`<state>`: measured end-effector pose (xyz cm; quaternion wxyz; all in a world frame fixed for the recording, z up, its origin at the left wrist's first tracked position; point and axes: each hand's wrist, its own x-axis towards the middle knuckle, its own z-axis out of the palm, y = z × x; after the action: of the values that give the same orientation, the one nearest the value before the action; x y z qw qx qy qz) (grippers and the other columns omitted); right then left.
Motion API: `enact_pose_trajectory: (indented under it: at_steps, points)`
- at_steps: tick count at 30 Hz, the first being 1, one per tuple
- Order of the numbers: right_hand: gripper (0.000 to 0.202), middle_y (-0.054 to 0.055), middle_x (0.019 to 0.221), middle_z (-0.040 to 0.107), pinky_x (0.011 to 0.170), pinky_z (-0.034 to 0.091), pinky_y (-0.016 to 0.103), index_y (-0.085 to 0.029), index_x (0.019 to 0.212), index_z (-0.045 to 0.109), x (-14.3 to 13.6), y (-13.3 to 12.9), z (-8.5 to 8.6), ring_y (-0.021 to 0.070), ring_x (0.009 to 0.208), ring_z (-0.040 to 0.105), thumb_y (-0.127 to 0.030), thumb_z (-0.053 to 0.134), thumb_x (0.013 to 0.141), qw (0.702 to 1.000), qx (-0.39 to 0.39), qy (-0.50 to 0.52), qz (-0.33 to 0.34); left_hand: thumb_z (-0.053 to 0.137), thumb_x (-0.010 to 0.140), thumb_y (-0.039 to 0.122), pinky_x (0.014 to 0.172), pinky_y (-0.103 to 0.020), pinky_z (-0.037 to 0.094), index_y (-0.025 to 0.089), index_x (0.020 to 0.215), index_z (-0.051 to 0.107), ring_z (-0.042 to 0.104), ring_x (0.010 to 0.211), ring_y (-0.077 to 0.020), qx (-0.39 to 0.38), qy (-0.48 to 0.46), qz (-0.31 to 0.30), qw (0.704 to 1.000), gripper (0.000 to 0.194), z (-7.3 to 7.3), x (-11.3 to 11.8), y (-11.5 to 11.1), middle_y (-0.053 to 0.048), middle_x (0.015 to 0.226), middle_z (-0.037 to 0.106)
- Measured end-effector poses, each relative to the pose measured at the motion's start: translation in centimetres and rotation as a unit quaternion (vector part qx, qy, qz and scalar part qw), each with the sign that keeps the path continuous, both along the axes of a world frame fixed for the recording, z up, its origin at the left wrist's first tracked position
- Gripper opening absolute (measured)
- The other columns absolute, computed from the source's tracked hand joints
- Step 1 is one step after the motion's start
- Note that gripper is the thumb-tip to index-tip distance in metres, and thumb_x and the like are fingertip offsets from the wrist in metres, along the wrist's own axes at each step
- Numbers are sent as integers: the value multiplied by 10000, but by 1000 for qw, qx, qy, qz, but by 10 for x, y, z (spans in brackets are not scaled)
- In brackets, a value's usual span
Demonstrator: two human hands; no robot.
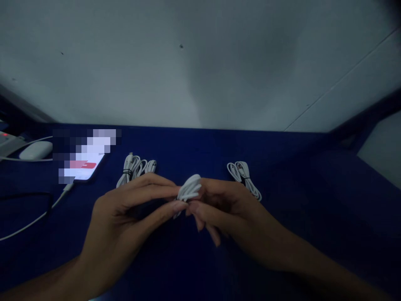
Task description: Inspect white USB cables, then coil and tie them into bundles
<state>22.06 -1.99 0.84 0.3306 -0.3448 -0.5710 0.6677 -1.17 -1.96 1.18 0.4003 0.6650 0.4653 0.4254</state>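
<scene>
A coiled white cable (190, 187) is held up between both hands over the blue table (175, 146). My left hand (128, 217) pinches its lower left part between thumb and fingers. On the other side, the thumb and fingers of my right hand (232, 209) close on the coil, with some fingertips hanging below it. Beyond my left hand lie bundled white cables (133, 166), one with a black tie and partly covered by that hand. Another tied white cable bundle (246, 177) rests just past my right hand.
A lit phone (89, 163), partly pixelated, lies at the left with a white charging cord (44, 215) plugged in. Near it are a rounded white case (36, 150) and a white box with a red light (9, 142). A pale wall (140, 62) rises behind the table.
</scene>
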Motion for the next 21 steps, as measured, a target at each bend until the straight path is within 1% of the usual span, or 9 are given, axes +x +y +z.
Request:
enact_pose_trajectory:
  at_steps: [2, 4, 6, 8, 12, 14, 16, 19, 21]
  points:
    - [220, -56, 814, 640, 595, 478, 186, -196, 940, 682, 0, -1, 1, 60, 614, 567, -272, 644, 1143, 998, 45, -49, -19, 939, 905, 303, 801, -274, 636, 431, 973, 931, 775, 906, -215, -45, -16, -5, 999, 145, 2, 1, 2, 44, 996, 855]
    - [214, -57, 801, 633, 613, 462, 201, -203, 942, 693, 0, -2, 2, 73, 653, 573, -253, 641, 1144, 985, 132, -107, -38, 954, 882, 306, 748, -256, 639, 391, 969, 931, 780, 838, -210, -102, -43, 0, 994, 124, 3, 2, 3, 32, 915, 855]
    - [205, -49, 831, 643, 653, 460, 213, -202, 958, 702, -1, -3, 1, 80, 709, 584, -227, 632, 1149, 961, 227, -148, -51, 984, 840, 293, 728, -245, 645, 363, 1011, 919, 791, 800, -208, -159, -80, 11, 984, 195, 1, 2, 4, 25, 868, 859]
    - [198, -41, 857, 636, 651, 450, 220, -198, 974, 692, -1, -3, -3, 82, 715, 571, -211, 614, 1156, 937, 301, -167, -52, 986, 834, 279, 713, -223, 636, 335, 1062, 903, 796, 789, -198, -199, -104, 11, 974, 249, -2, 0, 4, 15, 850, 863]
    - [218, -28, 842, 593, 571, 397, 243, -195, 1042, 691, 0, -1, -17, 96, 655, 507, -169, 519, 1173, 872, 434, -221, -53, 877, 950, 276, 662, -190, 585, 288, 1082, 894, 770, 775, -172, -238, -105, -24, 965, 133, -8, -4, 7, -12, 852, 856]
    - [246, -28, 837, 618, 563, 389, 252, -197, 1083, 698, 1, 0, -21, 100, 651, 510, -148, 477, 1178, 832, 485, -265, -52, 849, 970, 273, 644, -193, 573, 284, 1040, 897, 751, 754, -169, -242, -103, -43, 964, 86, -6, -2, 7, -11, 843, 846]
    - [283, -30, 827, 650, 550, 378, 259, -188, 1089, 708, 1, 1, -22, 96, 643, 515, -119, 449, 1177, 791, 530, -300, -58, 887, 927, 269, 631, -195, 564, 285, 923, 893, 723, 715, -165, -219, -92, -42, 971, 18, -2, 1, 8, 7, 779, 806]
    - [266, -36, 787, 666, 531, 374, 265, -153, 1102, 721, 0, 2, -21, 90, 623, 518, -81, 474, 1165, 741, 597, -291, -99, 942, 857, 271, 626, -191, 548, 283, 778, 863, 682, 690, -159, -153, -59, -18, 986, 113, 6, 5, 7, 24, 730, 743]
    - [206, -44, 745, 652, 508, 360, 269, -134, 1097, 718, -2, 3, -20, 90, 596, 500, -68, 529, 1144, 719, 623, -282, -121, 916, 886, 290, 624, -189, 530, 287, 778, 864, 664, 701, -155, -135, -40, -17, 990, 120, 8, 5, 7, 21, 757, 739]
